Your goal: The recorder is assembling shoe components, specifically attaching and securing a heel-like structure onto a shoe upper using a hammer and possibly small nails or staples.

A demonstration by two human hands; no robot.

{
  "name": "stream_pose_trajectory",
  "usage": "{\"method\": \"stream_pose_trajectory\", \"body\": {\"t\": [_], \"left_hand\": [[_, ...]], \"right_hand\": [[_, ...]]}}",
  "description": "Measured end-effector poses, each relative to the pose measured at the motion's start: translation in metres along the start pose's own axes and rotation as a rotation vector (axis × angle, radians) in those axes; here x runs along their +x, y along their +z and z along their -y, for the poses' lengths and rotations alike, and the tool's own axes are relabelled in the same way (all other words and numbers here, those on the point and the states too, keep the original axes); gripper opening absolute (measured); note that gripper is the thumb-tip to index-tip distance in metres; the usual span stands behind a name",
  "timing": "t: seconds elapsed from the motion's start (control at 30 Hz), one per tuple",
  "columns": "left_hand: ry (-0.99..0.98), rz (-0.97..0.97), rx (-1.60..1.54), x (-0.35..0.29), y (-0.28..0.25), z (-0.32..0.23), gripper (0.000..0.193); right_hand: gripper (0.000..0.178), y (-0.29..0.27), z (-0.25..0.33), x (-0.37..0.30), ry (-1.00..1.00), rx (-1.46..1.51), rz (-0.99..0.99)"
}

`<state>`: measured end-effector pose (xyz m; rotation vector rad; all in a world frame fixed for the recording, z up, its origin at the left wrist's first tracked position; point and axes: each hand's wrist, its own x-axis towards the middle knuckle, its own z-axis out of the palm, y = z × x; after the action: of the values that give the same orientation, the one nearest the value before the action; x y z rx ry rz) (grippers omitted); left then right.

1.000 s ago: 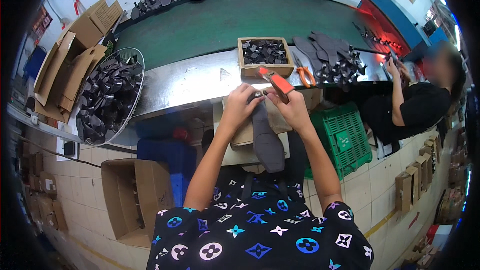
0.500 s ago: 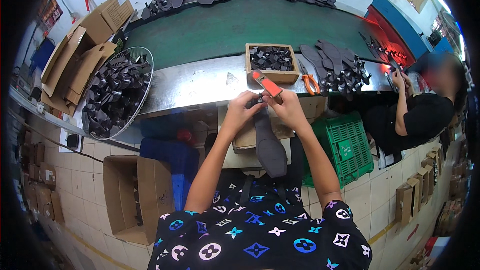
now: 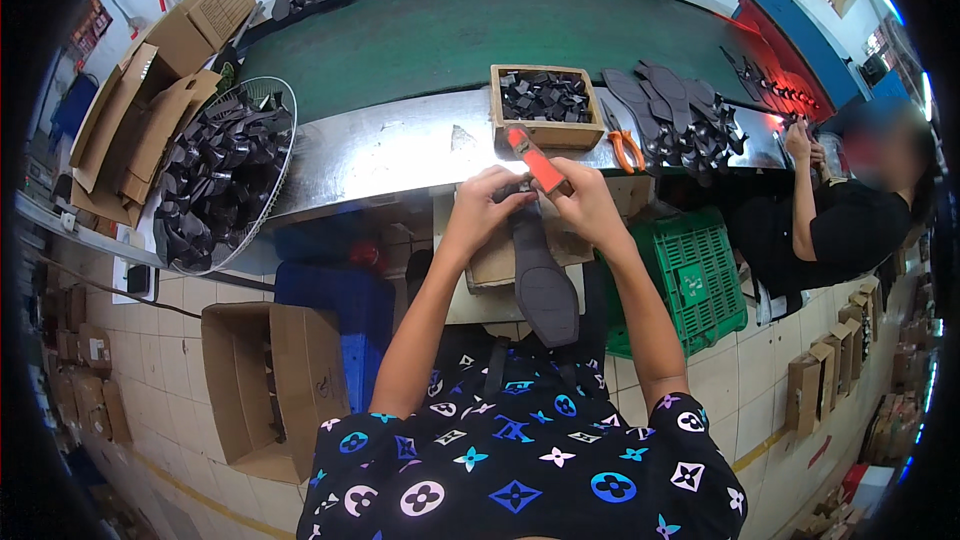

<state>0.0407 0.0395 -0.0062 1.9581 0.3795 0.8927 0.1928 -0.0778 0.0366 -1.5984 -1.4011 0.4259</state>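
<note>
Head view: we look down on two bare hands meeting at the near edge of a steel workbench.
Left hand (image 3: 487, 202): we see it closed on the top end of a dark shoe sole (image 3: 543, 280), fingers curled over it.
Right hand (image 3: 585, 202): we see it clenched round an orange-handled tool (image 3: 535, 162), whose handle slants up and left out of the fist; its working end is hidden between the hands.
Shoe sole: it hangs lengthwise from the hands toward the lap, below the near edge of the workbench (image 3: 400, 145), its lower end over the patterned shirt.
Wooden box (image 3: 545, 105): it stands just beyond the hands at the bench's middle, filled with small dark pieces.
Orange pliers (image 3: 625, 140): they lie flat just right of the box.
Sole stack (image 3: 675, 110): we find dark soles fanned out toward the right end of the bench, beyond the pliers.
Wire basket (image 3: 225, 175): a round wire guard at the bench's left end holds a heap of black parts.
Green belt (image 3: 480, 25): it runs along the far edge of the bench, with more dark pieces on its far side.
Green crate (image 3: 690, 270): it sits below the bench, right of the right forearm.
Cardboard box (image 3: 265, 380): it stands open on the tiled floor, lower left.
Co-worker (image 3: 830, 230): a person in black sits at the right end, hands on the bench.
</note>
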Motion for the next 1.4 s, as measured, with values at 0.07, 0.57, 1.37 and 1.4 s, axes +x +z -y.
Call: {"method": "stream_pose_trajectory", "body": {"t": [0.07, 0.57, 1.37, 1.4], "left_hand": [[0.001, -0.006, -0.015, -0.001, -0.001, 0.002, 0.027], [-0.290, 0.088, -0.269, -0.003, -0.006, -0.002, 0.030], [-0.133, 0.201, 0.372, -0.006, -0.005, -0.015, 0.089], [-0.096, 0.229, 0.483, -0.009, -0.004, -0.002, 0.079]], "right_hand": [[0.020, 0.000, 0.004, 0.000, -0.026, -0.044, 0.015], [0.027, -0.018, 0.066, -0.050, 0.211, 0.106, -0.145], [0.043, -0.038, 0.093, -0.072, -0.445, -0.639, -0.287], [0.036, -0.017, 0.076, -0.066, -0.020, -0.298, -0.072]]}}
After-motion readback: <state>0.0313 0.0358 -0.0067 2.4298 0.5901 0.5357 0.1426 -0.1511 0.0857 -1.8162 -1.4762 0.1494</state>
